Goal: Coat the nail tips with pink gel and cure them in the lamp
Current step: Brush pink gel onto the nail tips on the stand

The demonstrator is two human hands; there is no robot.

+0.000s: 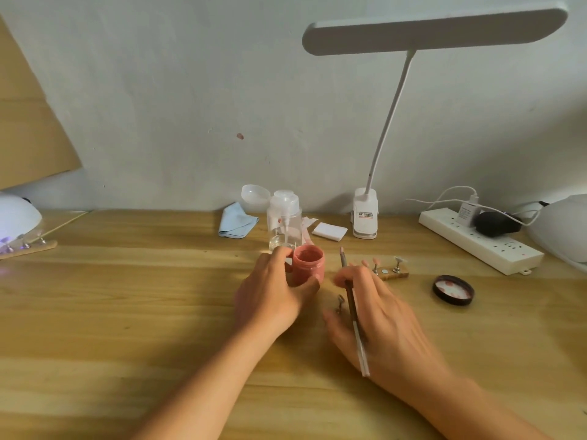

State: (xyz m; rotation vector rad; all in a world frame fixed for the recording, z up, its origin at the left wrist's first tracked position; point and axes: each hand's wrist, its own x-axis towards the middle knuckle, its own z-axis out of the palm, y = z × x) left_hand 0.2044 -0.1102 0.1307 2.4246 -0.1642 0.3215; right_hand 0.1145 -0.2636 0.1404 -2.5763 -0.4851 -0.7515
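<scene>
The open jar of pink gel (307, 265) stands upright on the wooden table (127, 296), near its middle. The left hand (273, 293) grips it, thumb in front and fingers curled round the far side. Just to the right, the right hand (374, 315) pinches a thin brush (352, 309) like a pen, bristle end pointing up and away beside the jar and apart from it. A small metal nail stand (340, 303) shows beside this hand's thumb; whether it is held or lies on the table I cannot tell. Behind the right hand's fingers lies a wooden holder (392, 274) with nail tips on upright pegs, one tip (371, 261) pink. Further right the jar's black lid (453, 289) lies upside down, pink smears inside.

Behind the jar stands a clear pump bottle (285, 220), with a blue cloth (236, 220) to its left and white pads (329, 231) to its right. A clip-on desk lamp (365, 214) rises by the wall, and a power strip (479, 239) lies right of it. At the far left edge sits a white curing lamp (17, 217) glowing purple, with a second holder (28, 247) at its mouth
</scene>
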